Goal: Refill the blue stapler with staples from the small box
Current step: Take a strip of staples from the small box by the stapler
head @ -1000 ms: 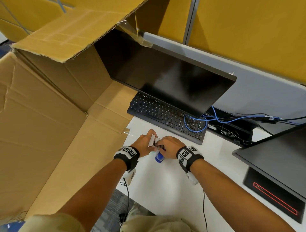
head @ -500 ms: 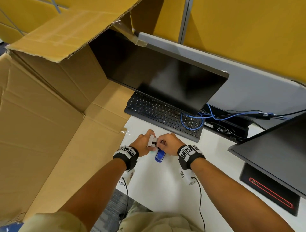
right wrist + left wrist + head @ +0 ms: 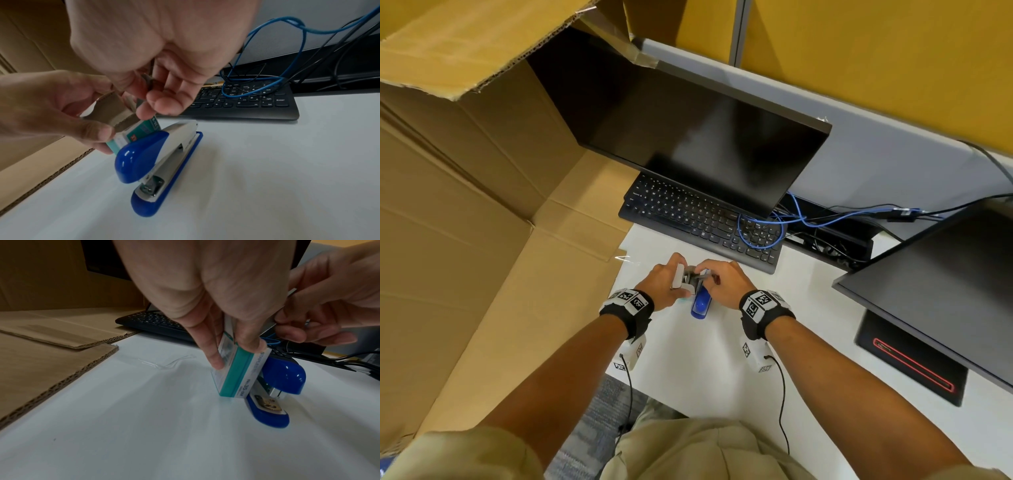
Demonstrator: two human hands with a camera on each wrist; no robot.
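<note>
The blue and white stapler (image 3: 701,303) (image 3: 283,379) (image 3: 156,164) lies shut on the white desk, just below both hands. My left hand (image 3: 666,281) (image 3: 216,308) holds the small teal and white staple box (image 3: 236,368) (image 3: 133,134) upright, its lower end near the desk beside the stapler; its brown inner tray (image 3: 115,108) sticks out at the top. My right hand (image 3: 722,282) (image 3: 156,65) pinches a grey strip of staples (image 3: 148,82) (image 3: 703,274) at the tray's open end, above the stapler.
A black keyboard (image 3: 698,222) with a blue cable (image 3: 760,233) looped on it lies behind the hands, under a dark monitor (image 3: 688,137). Flattened cardboard (image 3: 482,257) covers the left side. A second monitor (image 3: 941,287) stands at the right. A clear plastic scrap (image 3: 162,363) lies on the desk.
The hands stay together over the stapler. The grey staple strip now shows between them, drawn out of the box by my right hand.
</note>
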